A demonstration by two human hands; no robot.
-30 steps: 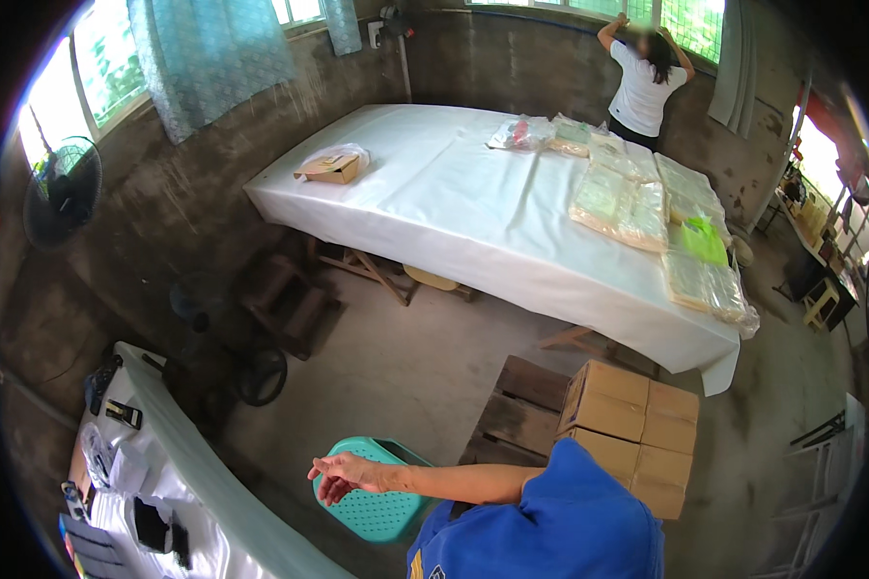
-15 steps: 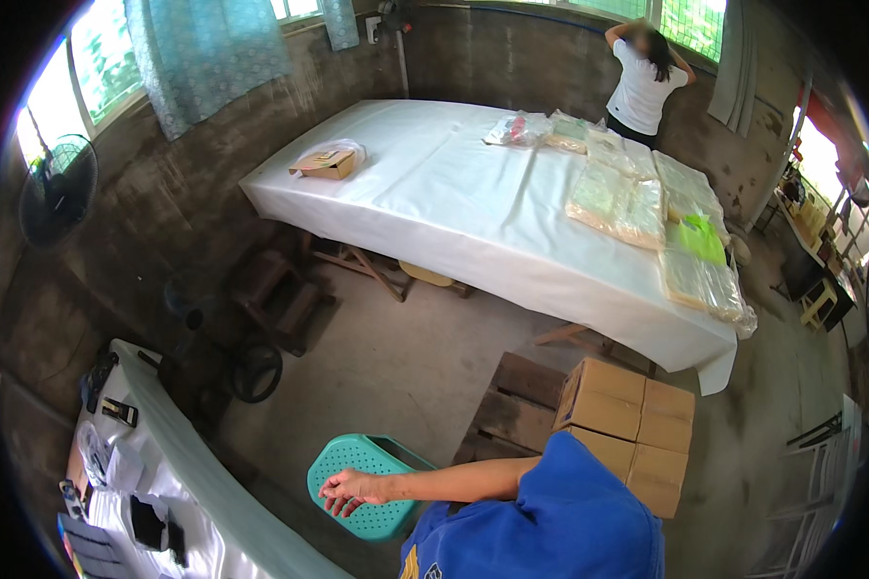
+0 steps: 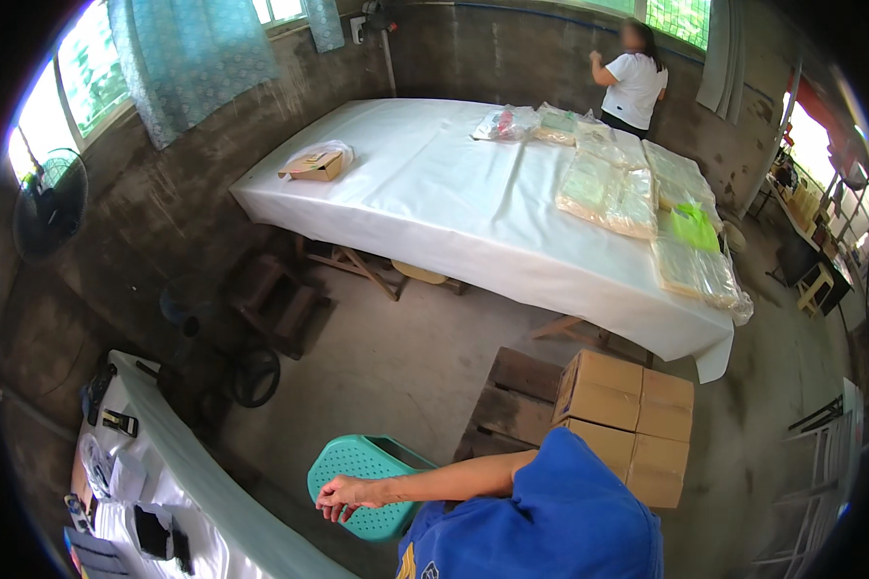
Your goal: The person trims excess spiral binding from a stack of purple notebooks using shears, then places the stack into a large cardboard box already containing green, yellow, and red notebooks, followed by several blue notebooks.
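Observation:
My right hand (image 3: pixel 346 496) hangs over a teal plastic stool (image 3: pixel 357 450) whose seat is dotted with holes. Its fingers are loosely bent and apart, and nothing shows in them. The bare forearm reaches leftward from a blue short sleeve (image 3: pixel 560 511). Whether the hand touches the stool cannot be told. My left hand is outside the picture.
Bagged flat goods (image 3: pixel 603 193) lie on a long white-covered table (image 3: pixel 406 183), with a small open carton (image 3: pixel 314 166) toward its left. Taped cardboard boxes (image 3: pixel 618 405) sit on a wooden pallet (image 3: pixel 512 396). Another covered table (image 3: pixel 203 473) stands lower left. A person (image 3: pixel 633 87) stands behind.
The person at the back has lowered the raised arms from the head and turned. My view has shifted slightly; my right hand stays over the stool.

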